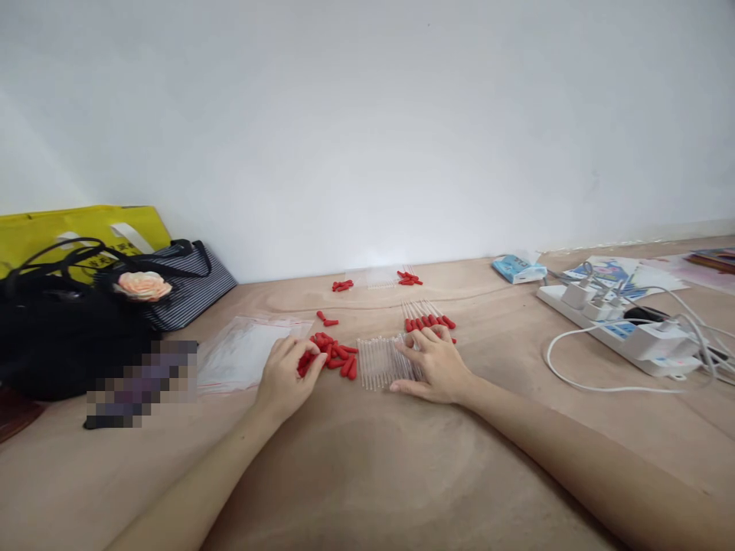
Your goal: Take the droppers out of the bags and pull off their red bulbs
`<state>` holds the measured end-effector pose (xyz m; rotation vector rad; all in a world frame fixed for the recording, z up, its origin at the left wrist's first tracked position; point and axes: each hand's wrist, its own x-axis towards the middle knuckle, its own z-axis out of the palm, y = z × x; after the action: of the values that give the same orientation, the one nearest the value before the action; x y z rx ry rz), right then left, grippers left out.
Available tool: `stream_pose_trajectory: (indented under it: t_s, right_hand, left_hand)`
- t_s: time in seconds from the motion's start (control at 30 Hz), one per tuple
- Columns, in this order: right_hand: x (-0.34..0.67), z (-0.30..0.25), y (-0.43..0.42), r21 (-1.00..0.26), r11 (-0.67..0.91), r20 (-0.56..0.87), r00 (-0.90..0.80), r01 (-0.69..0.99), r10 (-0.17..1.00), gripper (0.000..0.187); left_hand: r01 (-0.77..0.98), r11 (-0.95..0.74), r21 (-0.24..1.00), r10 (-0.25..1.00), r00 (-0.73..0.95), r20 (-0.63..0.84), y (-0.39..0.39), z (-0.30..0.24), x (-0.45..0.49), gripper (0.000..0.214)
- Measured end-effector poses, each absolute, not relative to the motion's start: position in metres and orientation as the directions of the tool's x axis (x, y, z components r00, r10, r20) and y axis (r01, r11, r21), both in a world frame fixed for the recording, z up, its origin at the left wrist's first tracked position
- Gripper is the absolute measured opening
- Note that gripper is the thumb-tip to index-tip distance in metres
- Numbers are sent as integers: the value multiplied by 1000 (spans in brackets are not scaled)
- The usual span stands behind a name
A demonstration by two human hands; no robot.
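My left hand (289,375) is at the left side of a pile of red rubber bulbs (336,353), fingers and thumb curled together around red at the pile's edge. Just to the right, a row of thin clear tubes (376,363) lies side by side. Over the right end of that row rests my right hand (435,366), thumb and fingers apart, the fingertips at the tubes. Behind it are several clear tubes fitted with red bulbs (425,322), bulb ends toward me. Two loose red bulbs (327,318) lie behind the pile.
Clear plastic bags (246,353) lie left of the pile. Near the wall are more red bulbs (409,278) and tubes (380,281). A white power strip (609,329) with chargers and cables stands right, near a blue tissue pack (518,268). Bags (189,283) crowd the left.
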<state>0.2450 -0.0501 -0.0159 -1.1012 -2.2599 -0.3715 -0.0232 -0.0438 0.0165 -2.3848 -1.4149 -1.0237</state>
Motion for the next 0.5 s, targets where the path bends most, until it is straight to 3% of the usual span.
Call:
stream_pose_trajectory:
  t_s: [0.1, 0.2, 0.3, 0.4, 0.5]
  right_hand:
    - [261, -13, -44, -75, 563, 701, -358, 823, 617, 42]
    - [283, -15, -38, -146, 494, 764, -220, 857, 607, 28]
    - [301, -21, -35, -155, 457, 772, -181, 876, 609, 27]
    - [306, -23, -35, -163, 447, 763, -175, 879, 622, 25]
    - [301, -23, -37, -141, 472, 747, -219, 870, 627, 23]
  left_hand:
    - [781, -606, 152, 678, 407, 611, -42, 16, -2, 16]
    - [800, -569, 190, 762, 425, 489, -27, 21, 31, 20]
    - [872, -358, 334, 930, 300, 212, 1, 23, 71, 28]
    - [891, -240, 385, 970, 236, 58, 32, 20, 106, 43]
    - [891, -164, 422, 980, 195, -31, 56, 13, 129, 40]
